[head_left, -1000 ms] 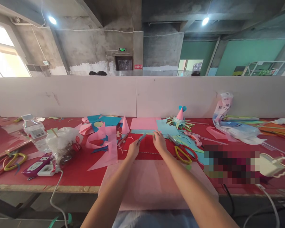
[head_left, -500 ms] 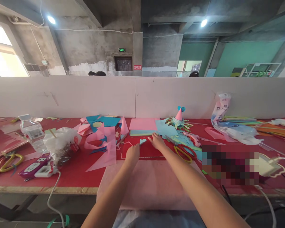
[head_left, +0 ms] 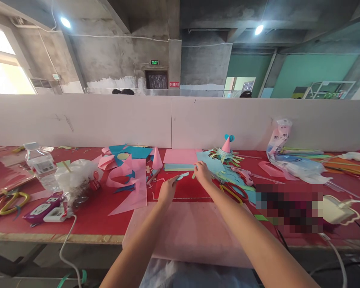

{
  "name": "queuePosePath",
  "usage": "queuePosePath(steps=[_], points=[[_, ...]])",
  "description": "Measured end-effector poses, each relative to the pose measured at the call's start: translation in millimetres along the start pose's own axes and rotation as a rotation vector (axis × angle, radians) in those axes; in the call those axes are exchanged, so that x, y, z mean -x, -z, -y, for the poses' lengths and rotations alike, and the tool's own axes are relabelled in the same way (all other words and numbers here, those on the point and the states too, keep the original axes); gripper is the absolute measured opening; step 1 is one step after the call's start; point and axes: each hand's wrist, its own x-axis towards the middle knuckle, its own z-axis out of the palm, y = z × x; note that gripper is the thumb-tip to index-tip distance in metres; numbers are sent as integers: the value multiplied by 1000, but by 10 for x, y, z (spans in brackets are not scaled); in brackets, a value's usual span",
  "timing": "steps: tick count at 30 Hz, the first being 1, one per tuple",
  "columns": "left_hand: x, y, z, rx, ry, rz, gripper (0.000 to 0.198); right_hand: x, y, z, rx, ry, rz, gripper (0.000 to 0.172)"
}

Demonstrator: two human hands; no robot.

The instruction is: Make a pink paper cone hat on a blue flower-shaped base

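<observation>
My left hand is closed on a light blue paper heart, pinched at its edge and now seen at a slant. To its right, my right hand is closed, with a small greenish strip of paper showing under its fingertips. Just beyond the hands are a pink paper sheet and light blue sheets. A pink paper cone stands behind my left hand. Farther right stands a second pink cone with blue ears and a green fringe.
Scissors and a pink glue gun lie right of my hands. Pink paper scraps, a plastic bottle and a purple device are to the left. A white board borders the table's back.
My left hand has tilted the paper heart, so it looks narrower. My right hand has lifted slightly and curled its fingers, and the small greenish strip now shows beneath them.
</observation>
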Motion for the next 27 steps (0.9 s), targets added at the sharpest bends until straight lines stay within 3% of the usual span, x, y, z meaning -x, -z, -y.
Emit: queuePosePath(steps=[4,9,15,20,23,27], points=[[2,-24,26,6,6,153,38,84,-54,32,95,-56,117,20],[-5,-36,50,-12,-8,260,42,142,-171,-12,20,-26,137,24],[-10,-17,56,-22,-25,270,41,129,-220,-10,-132,35,174,41],[-3,-6,22,-17,-16,266,41,217,-174,-32,-54,-47,1,38],[-2,-6,11,-1,-20,247,40,243,-153,-108,5,-86,55,35],[-4,-13,17,12,-13,229,39,193,-160,-209,-61,-23,140,44]])
